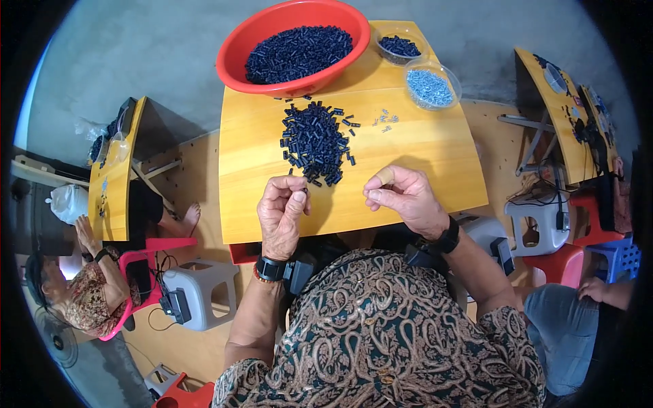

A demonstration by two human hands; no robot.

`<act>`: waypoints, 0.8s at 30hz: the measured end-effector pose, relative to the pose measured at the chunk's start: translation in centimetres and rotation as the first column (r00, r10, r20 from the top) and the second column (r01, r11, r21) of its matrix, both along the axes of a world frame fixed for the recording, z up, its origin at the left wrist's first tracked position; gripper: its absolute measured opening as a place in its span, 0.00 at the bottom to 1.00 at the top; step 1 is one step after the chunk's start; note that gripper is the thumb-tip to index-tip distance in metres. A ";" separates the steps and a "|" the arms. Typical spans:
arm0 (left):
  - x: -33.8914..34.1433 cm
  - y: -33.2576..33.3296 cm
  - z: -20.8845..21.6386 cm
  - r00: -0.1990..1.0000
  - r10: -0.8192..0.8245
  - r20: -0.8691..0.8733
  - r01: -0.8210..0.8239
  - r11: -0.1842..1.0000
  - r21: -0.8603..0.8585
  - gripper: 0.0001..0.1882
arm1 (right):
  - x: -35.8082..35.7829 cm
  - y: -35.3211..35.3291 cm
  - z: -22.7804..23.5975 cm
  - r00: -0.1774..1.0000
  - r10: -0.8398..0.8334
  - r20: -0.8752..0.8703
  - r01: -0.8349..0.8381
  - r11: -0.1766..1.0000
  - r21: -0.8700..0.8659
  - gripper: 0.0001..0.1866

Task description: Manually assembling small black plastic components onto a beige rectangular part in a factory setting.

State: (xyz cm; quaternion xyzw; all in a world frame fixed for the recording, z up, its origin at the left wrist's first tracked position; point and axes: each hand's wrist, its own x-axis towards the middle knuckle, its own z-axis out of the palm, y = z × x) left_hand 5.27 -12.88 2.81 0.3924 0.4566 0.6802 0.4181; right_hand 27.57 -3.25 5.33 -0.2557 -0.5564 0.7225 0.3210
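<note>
My left hand [280,214] is closed in a pinch at the near side of the table, with a small dark piece partly showing between thumb and fingers. Level with it to the right, my right hand [411,200] has thumb and forefinger pressed together; anything between them is too small to make out. A tan strip wraps one of its fingers. Just beyond my left hand lies a loose pile of small black tube-shaped plastic pieces [313,139]. A few tiny silvery pieces [386,121] are scattered to the right of that pile.
At the table's [252,149] far side stand a red basin [235,51] full of black pieces, a clear tub [381,56] of black pieces and another clear tub [454,98] of silvery pieces. A co-worker [102,292] sits at the left; plastic stools [204,292] stand around.
</note>
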 end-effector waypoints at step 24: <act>1.4 0.4 0.9 0.900 -0.191 0.392 0.195 0.980 0.030 0.07 | -3.6 0.2 2.3 0.997 0.007 -0.074 0.001 0.993 0.114 0.05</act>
